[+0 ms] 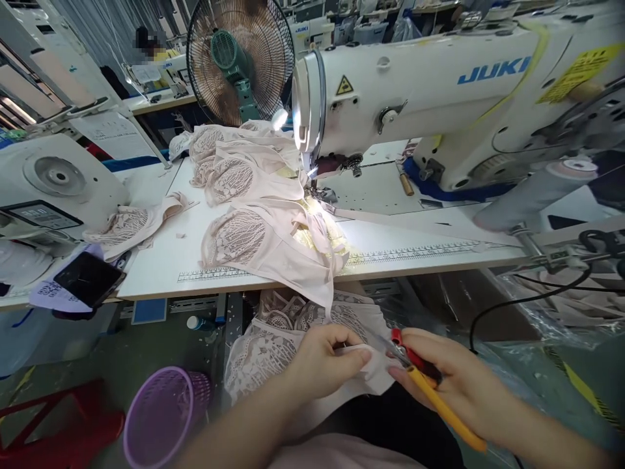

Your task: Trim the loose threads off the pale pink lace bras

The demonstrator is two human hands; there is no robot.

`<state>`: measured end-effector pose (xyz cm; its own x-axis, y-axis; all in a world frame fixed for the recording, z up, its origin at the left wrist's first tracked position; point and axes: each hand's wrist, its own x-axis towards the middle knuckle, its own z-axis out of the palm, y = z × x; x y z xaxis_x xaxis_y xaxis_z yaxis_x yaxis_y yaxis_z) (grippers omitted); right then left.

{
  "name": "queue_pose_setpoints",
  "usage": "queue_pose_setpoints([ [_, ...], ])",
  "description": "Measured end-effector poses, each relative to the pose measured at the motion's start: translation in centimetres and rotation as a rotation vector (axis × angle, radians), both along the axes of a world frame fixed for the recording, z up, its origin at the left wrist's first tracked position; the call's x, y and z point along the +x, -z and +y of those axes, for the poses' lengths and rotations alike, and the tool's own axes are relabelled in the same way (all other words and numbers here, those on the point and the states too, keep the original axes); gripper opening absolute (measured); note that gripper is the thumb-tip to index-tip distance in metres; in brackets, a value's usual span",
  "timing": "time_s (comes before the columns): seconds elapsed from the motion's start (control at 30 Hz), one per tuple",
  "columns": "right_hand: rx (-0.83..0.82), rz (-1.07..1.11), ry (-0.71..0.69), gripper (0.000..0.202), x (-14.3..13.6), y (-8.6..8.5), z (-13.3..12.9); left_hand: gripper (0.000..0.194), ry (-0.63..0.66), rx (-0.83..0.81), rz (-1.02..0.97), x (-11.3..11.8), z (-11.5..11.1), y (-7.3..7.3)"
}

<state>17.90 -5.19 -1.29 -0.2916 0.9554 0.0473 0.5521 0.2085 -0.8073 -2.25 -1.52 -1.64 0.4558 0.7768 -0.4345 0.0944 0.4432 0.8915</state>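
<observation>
**Lace garment and snips, held in the lap below the sewing table**

Left hand: pinching the pale edge of a lace garment piece, fingers pressed together on the cloth, thumb on top. Garment piece lying in the lap, below the front edge of the table, lace portion spreading out to the left of the hand.

Right hand: gripping a pair of thread snips with red and yellow handles, fingers curled shut around them; tips of the snips touching the cloth just beside the left thumb. Whether the blades are closed cannot be told.

Surroundings: stack of lace bra pieces trailing across the table and hanging over its front edge toward the lap; white JUKI sewing machine standing behind, lamp glowing at the needle; electric fan at the rear; dark phone lying at the left; purple mesh basket sitting on the floor at lower left.
</observation>
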Motion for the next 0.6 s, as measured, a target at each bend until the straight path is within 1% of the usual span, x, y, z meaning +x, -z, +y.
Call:
queue_pose_setpoints([
  [0.07, 0.028, 0.000, 0.030, 0.049, 0.1, -0.2, -0.1, 0.027, -0.008, 0.005, 0.041, 0.0, 0.1, -0.1],
  [0.13, 0.032, -0.010, 0.027, 0.044, 0.2, -0.3, -0.2, 0.023, -0.006, 0.006, 0.055, -0.1, 0.1, -0.2],
  [0.3, 0.067, -0.032, -0.030, 0.042, -0.2, -0.4, -0.1, 0.021, -0.007, 0.046, -0.022, -0.3, -0.1, -0.1],
  [0.43, 0.028, -0.088, -0.084, 0.038, -0.9, -0.6, 0.1, 0.015, 0.007, 0.045, 0.015, -0.4, -0.2, 0.3],
  [0.5, 0.040, -0.134, -0.109, 0.035, -1.0, -0.5, 0.3, 0.012, 0.003, 0.122, 0.059, -0.5, -0.1, 0.7],
  [0.57, 0.082, -0.190, -0.104, 0.029, -0.9, -0.2, 0.6, 0.013, -0.008, 0.294, 0.137, -0.8, -0.2, 1.3],
  [0.6, 0.100, -0.218, -0.090, 0.026, -0.8, 0.0, 0.8, 0.017, -0.010, 0.409, 0.185, -1.0, -0.3, 1.8],
])
